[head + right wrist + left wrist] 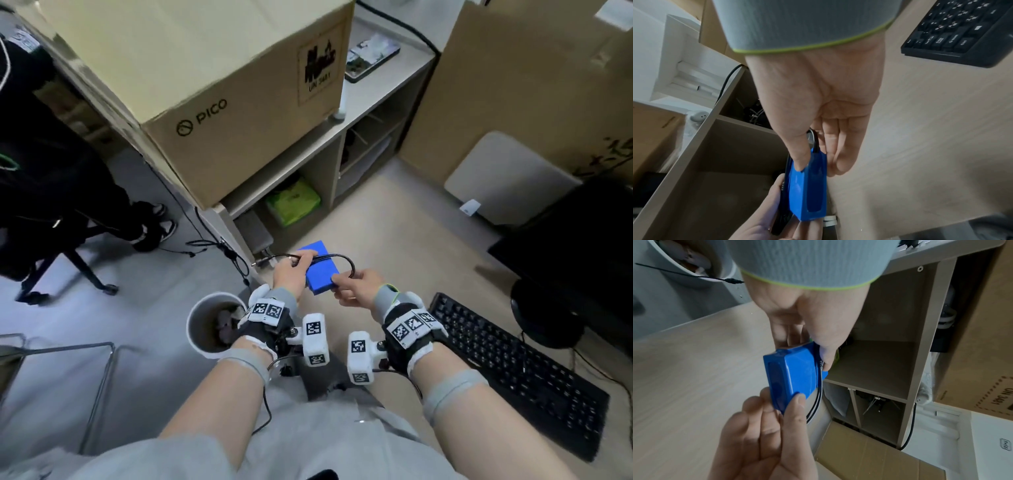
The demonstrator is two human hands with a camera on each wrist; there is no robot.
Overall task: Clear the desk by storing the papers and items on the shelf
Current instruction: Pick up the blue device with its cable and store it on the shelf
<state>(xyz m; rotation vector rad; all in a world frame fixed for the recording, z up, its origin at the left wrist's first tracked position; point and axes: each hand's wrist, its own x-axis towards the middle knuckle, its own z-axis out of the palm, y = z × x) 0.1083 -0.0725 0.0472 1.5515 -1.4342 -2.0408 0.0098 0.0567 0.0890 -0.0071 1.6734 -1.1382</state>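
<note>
**Blue pack and its cable gathered in both hands in front of the shelf**

Both hands hold one blue rectangular pack (320,267) in the air above the wooden desk (404,240), just in front of the low shelf unit (308,150). The left hand (294,274) curls over the pack's far end, its thumb pressing the black cable (337,257) flat against the blue face. The right hand (356,286) pinches the near corner between thumb and fingers, with the cable's loop passing by its thumb. Held this way, the loose lead is kept against the body of the pack, so it probably goes into a compartment as one bundle rather than trailing. One plug end sticks out free to the left of the left hand.

The pack is a bright blue, smooth, slightly glossy block with rounded edges; the left wrist view shows a darker oval patch under the wrap on its narrow end. The thin black cable runs doubled along one side.

The open compartment nearest the hands holds a green packet (293,202), and the one beside it holds dark items too dim to name. A large PICO cardboard box (212,85) sits on the shelf top, with a phone (371,58) further along. A black keyboard (513,370) lies on the desk to the right, and a white cup (202,329) stands at the left.
</note>
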